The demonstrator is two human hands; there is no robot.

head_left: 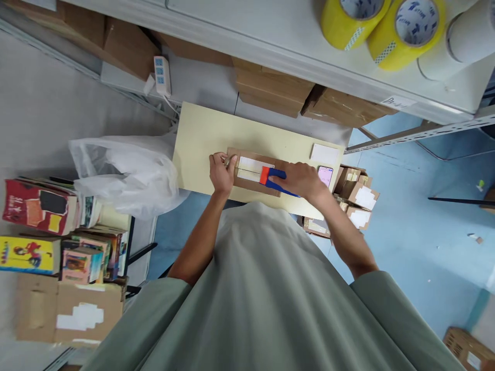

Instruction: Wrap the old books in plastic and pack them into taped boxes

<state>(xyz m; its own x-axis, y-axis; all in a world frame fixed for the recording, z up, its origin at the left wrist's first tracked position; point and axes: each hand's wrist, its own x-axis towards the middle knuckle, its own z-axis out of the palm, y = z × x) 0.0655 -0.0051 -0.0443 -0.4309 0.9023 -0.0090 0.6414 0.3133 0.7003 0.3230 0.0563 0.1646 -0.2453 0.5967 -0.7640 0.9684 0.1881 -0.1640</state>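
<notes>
A flat brown cardboard parcel (247,154) with a white label (251,167) lies on a pale yellow table (201,134). My left hand (221,172) is closed on the parcel's left end, fingers curled over its edge. My right hand (297,179) grips a blue tape dispenser with a red end (270,178), pressed onto the parcel's right part. Whether tape is coming off the dispenser is too small to tell.
A phone (325,175) and a white pad (324,153) lie on the table's right end. A white plastic bag (127,172) sits left of the table, with books (42,226) and a box (73,312) beyond. Labelled parcels (358,203) lie on the floor at right. Yellow tape rolls (386,26) stand on the shelf above.
</notes>
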